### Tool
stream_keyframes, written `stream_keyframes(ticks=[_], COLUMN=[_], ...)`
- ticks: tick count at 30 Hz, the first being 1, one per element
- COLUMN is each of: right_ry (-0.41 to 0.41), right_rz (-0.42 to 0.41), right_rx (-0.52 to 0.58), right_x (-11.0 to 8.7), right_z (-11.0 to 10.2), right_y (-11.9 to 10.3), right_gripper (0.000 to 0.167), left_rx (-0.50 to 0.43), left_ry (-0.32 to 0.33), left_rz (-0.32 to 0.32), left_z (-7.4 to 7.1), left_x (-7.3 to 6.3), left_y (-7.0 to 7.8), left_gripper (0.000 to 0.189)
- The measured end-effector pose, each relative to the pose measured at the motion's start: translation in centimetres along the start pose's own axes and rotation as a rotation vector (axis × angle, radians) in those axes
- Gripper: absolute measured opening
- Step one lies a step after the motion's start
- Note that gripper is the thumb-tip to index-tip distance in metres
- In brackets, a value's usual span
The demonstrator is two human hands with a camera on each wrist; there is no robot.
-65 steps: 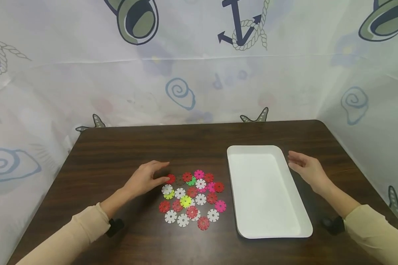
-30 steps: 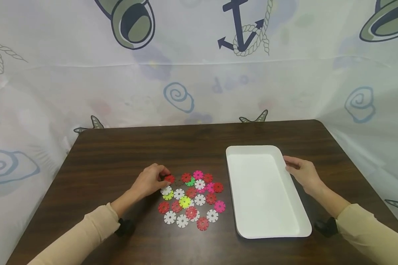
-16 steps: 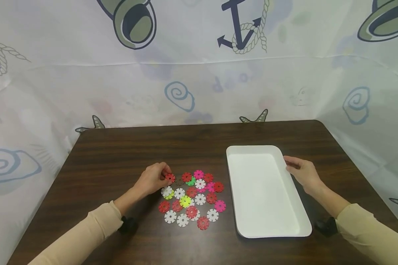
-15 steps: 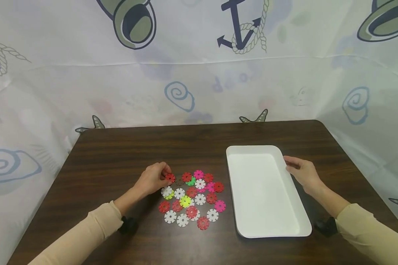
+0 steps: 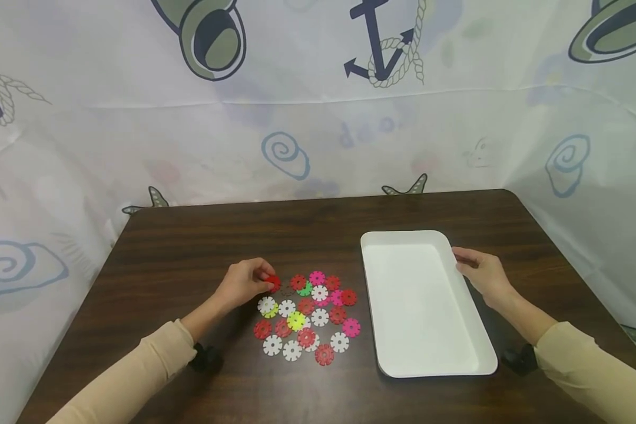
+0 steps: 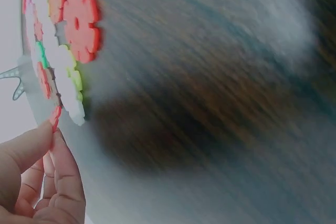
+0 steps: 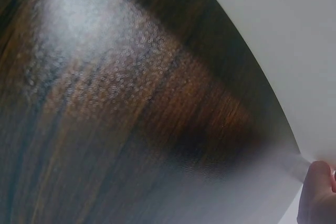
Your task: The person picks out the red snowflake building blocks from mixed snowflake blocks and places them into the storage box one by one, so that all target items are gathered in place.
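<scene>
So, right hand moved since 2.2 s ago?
Yes, slightly left: in the head view, the right hand is now closer to the unmoved white tray.

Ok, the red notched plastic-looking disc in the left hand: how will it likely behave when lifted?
The red notched disc is probably light: it looks thin. It seems stiff: pinched by the left hand, it shows no obvious sag in the left wrist view. Its flat shape suggests it would slide rather than roll.

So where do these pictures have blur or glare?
Left wrist: the table is blurred, with pale glare upper right, and white discs washed out. Right wrist: bright glare upper left. Head: clearer, with a faint sheen below the discs.
</scene>
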State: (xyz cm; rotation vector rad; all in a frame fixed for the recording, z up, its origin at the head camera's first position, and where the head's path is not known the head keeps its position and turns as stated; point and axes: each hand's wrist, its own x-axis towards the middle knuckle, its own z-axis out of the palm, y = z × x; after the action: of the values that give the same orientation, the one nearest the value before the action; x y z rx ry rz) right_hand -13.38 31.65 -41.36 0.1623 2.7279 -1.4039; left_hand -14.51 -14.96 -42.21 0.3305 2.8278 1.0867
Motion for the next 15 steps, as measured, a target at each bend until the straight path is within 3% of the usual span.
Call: stream_keyframes(ticks=[15], right_ry=[0.004], right_rz=[0.017], right_rx=[0.031], right_x=[-0.1], right_z=[0.1], right_y=[0.1], right_gripper=[0.043], left_rx=[-0.214], left_ry=[-0.008], left_rz=[-0.096], left_z=[0.6], left_x=[1.0], left_y=[1.9], left_gripper=[0.022])
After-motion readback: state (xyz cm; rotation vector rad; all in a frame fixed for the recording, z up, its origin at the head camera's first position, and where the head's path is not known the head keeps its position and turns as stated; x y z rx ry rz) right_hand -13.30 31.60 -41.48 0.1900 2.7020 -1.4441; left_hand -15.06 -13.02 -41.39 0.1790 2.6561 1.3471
